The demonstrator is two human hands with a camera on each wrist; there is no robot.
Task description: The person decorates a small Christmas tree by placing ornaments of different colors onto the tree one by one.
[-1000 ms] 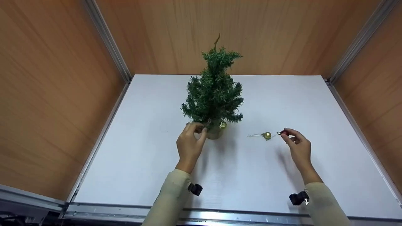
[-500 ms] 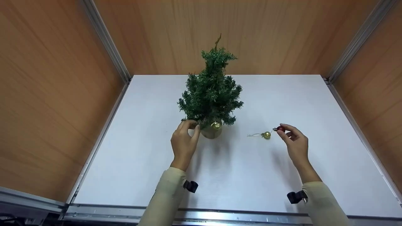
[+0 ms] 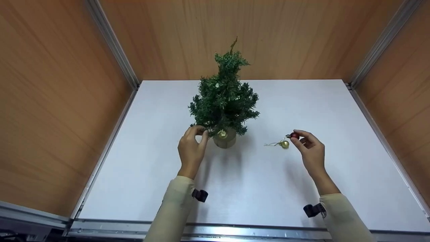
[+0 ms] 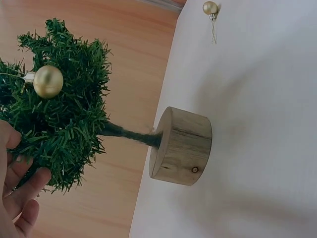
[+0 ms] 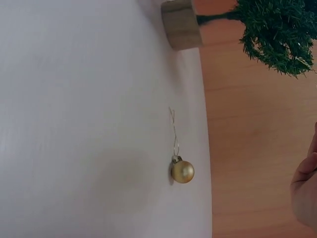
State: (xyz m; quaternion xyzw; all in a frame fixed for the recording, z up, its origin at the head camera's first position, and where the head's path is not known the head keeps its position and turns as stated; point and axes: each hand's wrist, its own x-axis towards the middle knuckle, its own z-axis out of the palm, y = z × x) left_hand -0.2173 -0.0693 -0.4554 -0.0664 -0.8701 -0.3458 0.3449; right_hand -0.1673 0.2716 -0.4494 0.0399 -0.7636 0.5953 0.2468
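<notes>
The left hand (image 3: 191, 151) is pinching a low left branch (image 4: 54, 148), maybe to steady the tree (image 3: 223, 97) on the desk (image 3: 262, 188), while the right hand (image 3: 312, 153), to the tree's right, is holding a red ball (image 3: 294, 135) by its round side, maybe leaving its top (image 3: 288, 136) free.

one green tree (image 3: 224, 97), one wooden base (image 4: 184, 148), two gold baubles (image 4: 48, 82), one red bauble (image 3: 294, 135)

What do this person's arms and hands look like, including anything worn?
The left hand and right hand are gloveless. The left sleeve and right sleeve are long, pale beige. A boxy black camera is worn on one, another camera on the other.
</notes>
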